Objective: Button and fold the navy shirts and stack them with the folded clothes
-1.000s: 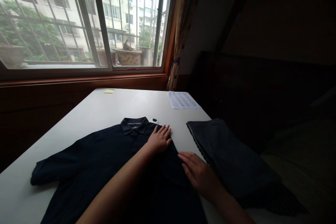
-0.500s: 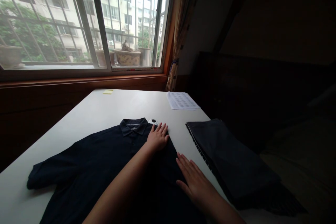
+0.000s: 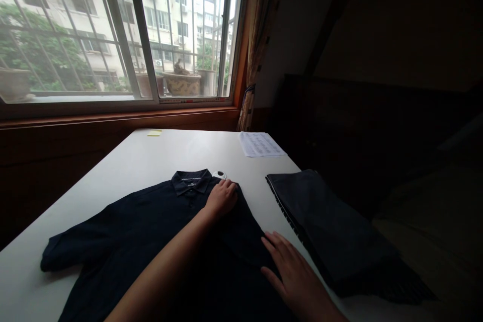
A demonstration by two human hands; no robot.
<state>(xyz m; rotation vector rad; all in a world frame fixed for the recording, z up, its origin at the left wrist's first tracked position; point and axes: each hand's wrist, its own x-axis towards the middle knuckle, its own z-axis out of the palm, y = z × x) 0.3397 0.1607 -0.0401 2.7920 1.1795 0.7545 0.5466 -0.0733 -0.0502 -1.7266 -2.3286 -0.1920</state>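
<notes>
On the desk (image 3: 181, 151), a dark polo shirt (image 3: 132, 231) is lying flat, its label (image 3: 192, 184) illegible. The left hand (image 3: 222, 196) is resting curled on one shoulder, any hold unclear; the right hand (image 3: 287, 265), outstretched, empty, is lying alongside. Beyond, papers (image 3: 262, 144) are showing unreadable print.

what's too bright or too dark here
In the head view, the window glares, near white toward its top right; also in the head view, the shirt loses detail low in the frame, and the folded cloth sinks into shadow at its lower end.
</notes>
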